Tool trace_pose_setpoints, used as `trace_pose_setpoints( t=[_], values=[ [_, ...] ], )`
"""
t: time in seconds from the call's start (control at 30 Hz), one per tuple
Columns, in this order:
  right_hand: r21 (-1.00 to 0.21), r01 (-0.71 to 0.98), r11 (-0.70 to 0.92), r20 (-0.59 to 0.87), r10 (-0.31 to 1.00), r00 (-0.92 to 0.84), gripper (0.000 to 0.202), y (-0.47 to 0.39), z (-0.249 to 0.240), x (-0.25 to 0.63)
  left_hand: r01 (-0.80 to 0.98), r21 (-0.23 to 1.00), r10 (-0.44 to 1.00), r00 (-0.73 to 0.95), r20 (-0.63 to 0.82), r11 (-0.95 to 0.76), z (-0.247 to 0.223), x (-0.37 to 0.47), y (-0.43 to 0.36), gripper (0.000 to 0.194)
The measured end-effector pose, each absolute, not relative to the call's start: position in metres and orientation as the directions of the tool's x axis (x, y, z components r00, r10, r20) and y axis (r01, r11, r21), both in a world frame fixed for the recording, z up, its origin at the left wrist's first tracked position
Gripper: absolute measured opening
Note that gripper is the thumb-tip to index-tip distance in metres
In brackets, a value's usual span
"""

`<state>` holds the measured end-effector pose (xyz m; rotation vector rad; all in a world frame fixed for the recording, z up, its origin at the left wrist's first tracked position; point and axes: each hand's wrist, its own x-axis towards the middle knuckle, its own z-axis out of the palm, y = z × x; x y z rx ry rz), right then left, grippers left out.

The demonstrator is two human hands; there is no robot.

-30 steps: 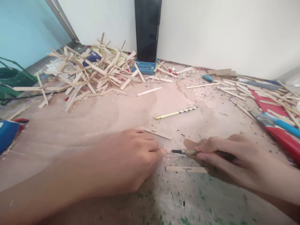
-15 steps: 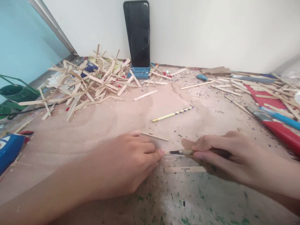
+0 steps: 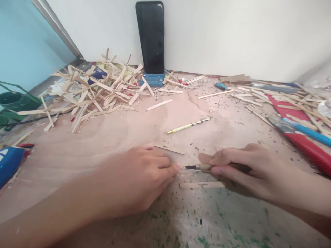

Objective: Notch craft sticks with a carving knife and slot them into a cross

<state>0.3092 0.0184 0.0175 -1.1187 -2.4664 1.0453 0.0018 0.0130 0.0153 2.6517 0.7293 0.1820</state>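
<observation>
My left hand (image 3: 144,179) lies closed on the table, its thumb and finger pressing down a craft stick (image 3: 182,167) that is mostly hidden under the hand and the tool. In my right hand (image 3: 240,168), closed around its handle, is a wood-handled carving tool (image 3: 204,167) with a short dark blade. The blade points left, its tip at the stick close to my left thumb. Nearer to me lies a notched craft stick (image 3: 201,185), its right end hidden by my right hand. Just beyond my left hand is another notched stick (image 3: 169,149).
A patterned pencil (image 3: 188,126) lies ahead of my hands. A heap of craft sticks (image 3: 103,86) spreads at the back left. A phone (image 3: 151,38) stands in a blue holder (image 3: 152,80). On the right are a red cutter (image 3: 307,151), a blue-handled tool (image 3: 307,131) and more sticks.
The view has shifted very slightly, so everything sits a little further left. Both hands and the tool keep nearly the same position at the stick.
</observation>
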Motion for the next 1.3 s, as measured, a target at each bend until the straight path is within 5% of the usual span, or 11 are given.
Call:
trace_pose_setpoints(
  t=[0.57,1.3],
  values=[
    [-0.533,0.552,0.641,0.056,0.678,-0.733,0.039,0.010,0.014,0.304,0.458,0.402,0.512,0.858,0.033,-0.793,0.016,0.004,0.012,0.030],
    [-0.678,0.594,0.433,-0.080,0.760,-0.645,0.040,0.019,0.022,0.304,0.472,0.409,0.514,0.858,-0.010,-0.781,0.018,0.001,0.014,0.030]
  ],
)
